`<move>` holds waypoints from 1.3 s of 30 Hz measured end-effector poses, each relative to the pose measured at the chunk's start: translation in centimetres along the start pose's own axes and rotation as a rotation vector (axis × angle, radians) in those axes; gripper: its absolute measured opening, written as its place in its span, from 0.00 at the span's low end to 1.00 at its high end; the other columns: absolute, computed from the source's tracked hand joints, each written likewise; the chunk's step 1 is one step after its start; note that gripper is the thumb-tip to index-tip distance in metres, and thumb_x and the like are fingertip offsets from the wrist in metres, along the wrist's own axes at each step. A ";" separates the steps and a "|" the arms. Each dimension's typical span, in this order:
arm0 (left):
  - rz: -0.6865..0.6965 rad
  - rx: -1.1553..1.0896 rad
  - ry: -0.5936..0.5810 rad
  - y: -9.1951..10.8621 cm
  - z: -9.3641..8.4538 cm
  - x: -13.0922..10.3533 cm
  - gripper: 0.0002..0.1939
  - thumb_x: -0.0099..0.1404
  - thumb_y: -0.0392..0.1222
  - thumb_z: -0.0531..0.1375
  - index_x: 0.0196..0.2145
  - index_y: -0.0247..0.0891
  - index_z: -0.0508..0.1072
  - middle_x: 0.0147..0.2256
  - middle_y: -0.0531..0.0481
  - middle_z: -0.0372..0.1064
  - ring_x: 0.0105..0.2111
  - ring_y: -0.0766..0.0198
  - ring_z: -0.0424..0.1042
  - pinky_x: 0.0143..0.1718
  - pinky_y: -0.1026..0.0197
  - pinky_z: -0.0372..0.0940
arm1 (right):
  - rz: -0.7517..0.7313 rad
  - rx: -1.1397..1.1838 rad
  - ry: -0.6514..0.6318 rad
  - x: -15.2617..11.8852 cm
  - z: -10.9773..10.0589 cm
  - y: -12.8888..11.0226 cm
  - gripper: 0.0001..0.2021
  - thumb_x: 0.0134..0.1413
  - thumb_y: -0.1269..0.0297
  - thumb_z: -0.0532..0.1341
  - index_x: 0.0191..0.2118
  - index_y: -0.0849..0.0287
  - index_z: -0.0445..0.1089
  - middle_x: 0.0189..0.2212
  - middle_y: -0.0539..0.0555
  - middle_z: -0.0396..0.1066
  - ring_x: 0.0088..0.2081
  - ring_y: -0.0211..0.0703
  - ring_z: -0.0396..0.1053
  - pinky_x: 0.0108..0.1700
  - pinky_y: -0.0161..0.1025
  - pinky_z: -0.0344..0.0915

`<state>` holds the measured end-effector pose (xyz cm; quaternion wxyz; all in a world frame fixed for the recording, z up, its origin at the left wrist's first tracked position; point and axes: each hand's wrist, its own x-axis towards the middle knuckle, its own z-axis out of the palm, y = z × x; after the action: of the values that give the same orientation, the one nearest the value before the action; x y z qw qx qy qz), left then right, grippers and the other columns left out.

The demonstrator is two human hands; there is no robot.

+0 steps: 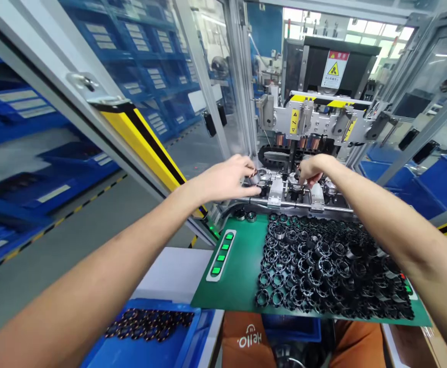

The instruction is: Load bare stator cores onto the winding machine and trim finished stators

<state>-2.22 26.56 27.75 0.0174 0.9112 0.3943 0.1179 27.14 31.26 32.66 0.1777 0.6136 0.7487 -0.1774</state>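
My left hand (pixel 234 178) is at the left end of the machine's row of fixtures, its fingers curled round a dark metal ring (pixel 253 178). My right hand (pixel 312 168) reaches down to the middle fixture (pixel 295 184), fingers bent together at its top; what they hold, if anything, is hidden. Another fixture (pixel 329 188) stands to the right of that hand. Nearer to me, many black and silver rings (pixel 325 266) lie packed and partly stacked on the green mat (pixel 242 260).
A blue bin (pixel 123 352) with copper-coloured rings sits at the lower left. Green-lit buttons (pixel 221 256) line the mat's left side. A yellow-black guard post (pixel 146 148) slants on the left. The machine head (pixel 319 120) hangs above the fixtures.
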 end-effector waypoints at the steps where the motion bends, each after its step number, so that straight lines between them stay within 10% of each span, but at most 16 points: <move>1: 0.010 -0.042 -0.042 0.6 1.1 -2.0 0.29 0.76 0.69 0.55 0.44 0.40 0.82 0.56 0.42 0.73 0.59 0.49 0.69 0.63 0.50 0.66 | 0.014 -0.005 -0.013 -0.8 -0.6 -0.4 0.13 0.71 0.64 0.67 0.52 0.70 0.78 0.38 0.60 0.82 0.38 0.48 0.81 0.46 0.48 0.81; 5: -0.025 -0.176 -0.242 1.8 7.9 -8.3 0.28 0.80 0.62 0.52 0.40 0.41 0.83 0.47 0.41 0.76 0.52 0.50 0.72 0.60 0.49 0.67 | -0.130 -0.031 -0.014 -4.3 -0.5 -4.4 0.19 0.77 0.61 0.58 0.60 0.67 0.77 0.30 0.56 0.81 0.32 0.48 0.81 0.43 0.48 0.81; 10: -0.112 -0.133 -0.298 1.4 14.8 -10.7 0.20 0.73 0.58 0.62 0.34 0.42 0.83 0.41 0.41 0.76 0.47 0.49 0.73 0.50 0.51 0.69 | -0.523 -0.432 -0.115 -5.0 6.6 -12.8 0.15 0.70 0.60 0.66 0.56 0.57 0.84 0.38 0.54 0.86 0.43 0.48 0.84 0.53 0.43 0.79; 16: -0.196 -0.070 -0.217 1.7 16.7 -11.2 0.11 0.69 0.53 0.68 0.38 0.44 0.84 0.43 0.41 0.76 0.51 0.45 0.72 0.49 0.50 0.68 | -0.472 -0.611 -0.202 -0.8 14.9 -17.0 0.15 0.53 0.69 0.77 0.48 0.63 0.86 0.46 0.62 0.86 0.52 0.58 0.84 0.52 0.43 0.80; 22: -0.206 -0.119 -0.170 2.4 16.7 -12.1 0.08 0.71 0.47 0.68 0.46 0.46 0.84 0.50 0.45 0.77 0.54 0.49 0.73 0.52 0.52 0.68 | -0.529 -0.560 -0.169 -1.4 15.1 -15.3 0.16 0.64 0.71 0.67 0.55 0.63 0.85 0.54 0.66 0.83 0.55 0.57 0.83 0.56 0.44 0.78; 26: -0.207 -0.158 -0.132 2.7 14.5 -12.6 0.11 0.70 0.48 0.69 0.49 0.47 0.83 0.52 0.46 0.76 0.54 0.51 0.74 0.52 0.53 0.68 | -0.587 -0.455 -0.082 -5.0 11.2 -10.7 0.21 0.69 0.63 0.66 0.65 0.52 0.80 0.62 0.62 0.79 0.62 0.53 0.78 0.66 0.43 0.71; 31: -0.134 -0.267 -0.006 4.8 8.5 -10.2 0.19 0.75 0.61 0.64 0.54 0.48 0.82 0.55 0.48 0.76 0.54 0.54 0.76 0.57 0.53 0.69 | -0.461 -0.259 0.138 -10.0 4.0 2.1 0.25 0.69 0.54 0.67 0.68 0.49 0.78 0.64 0.58 0.78 0.60 0.54 0.79 0.65 0.49 0.73; 35: 0.018 -0.342 0.110 8.1 4.1 -3.1 0.27 0.76 0.71 0.60 0.51 0.47 0.83 0.52 0.47 0.76 0.54 0.53 0.75 0.59 0.51 0.68 | -0.023 -0.252 0.199 -11.7 0.2 12.6 0.23 0.68 0.58 0.69 0.65 0.53 0.80 0.52 0.59 0.84 0.53 0.54 0.82 0.62 0.50 0.74; 39: 0.123 -0.194 0.136 11.7 3.3 7.6 0.25 0.76 0.68 0.61 0.52 0.46 0.83 0.55 0.45 0.74 0.58 0.51 0.72 0.62 0.50 0.67 | 0.328 -0.127 0.145 -11.7 0.8 19.5 0.27 0.67 0.67 0.70 0.69 0.65 0.74 0.40 0.62 0.85 0.40 0.51 0.83 0.53 0.48 0.76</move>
<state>11.92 24.20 27.52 0.0716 0.9176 0.3247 0.2177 48.51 24.48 36.66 0.1881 0.7263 0.6590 -0.0537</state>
